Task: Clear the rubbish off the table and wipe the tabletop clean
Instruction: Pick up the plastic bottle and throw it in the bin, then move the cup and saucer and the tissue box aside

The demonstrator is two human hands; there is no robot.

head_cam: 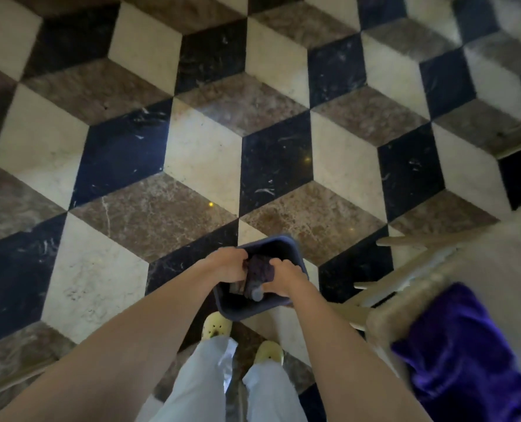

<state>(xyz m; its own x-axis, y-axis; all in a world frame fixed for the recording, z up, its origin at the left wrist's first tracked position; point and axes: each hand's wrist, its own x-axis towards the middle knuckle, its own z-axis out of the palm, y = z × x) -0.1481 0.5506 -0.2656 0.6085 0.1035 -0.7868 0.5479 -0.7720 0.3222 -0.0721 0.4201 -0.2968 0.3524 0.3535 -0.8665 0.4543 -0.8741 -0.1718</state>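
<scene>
Rubbish point(257, 277) sits inside a dark blue bin point(295, 249) at lower centre of the frame: a dark crumpled wad and what looks like a small capped bottle, though blur keeps the details uncertain. The person stands over the patterned marble floor point(192, 147) with both arms stretched down and forward. The left hand point(227, 264) curls closed over the bin's left rim, and the right hand point(283, 277) is closed at the right rim, its fingers touching or pinching the dark wad; which of the two cannot be told. Holding the bin by opposite rims probably keeps it level and its mouth upward so nothing spills, and keeping it out in front leaves the legs room. Two yellow clogs point(216, 325) show just below the bin, so it appears to be carried rather than set down, though that is a judgement. At lower right, a pale wooden chair point(405, 287) with a purple cushion point(460, 345) stands close beside the right arm. No tabletop is in view, so the wiping part seems not yet done.
</scene>
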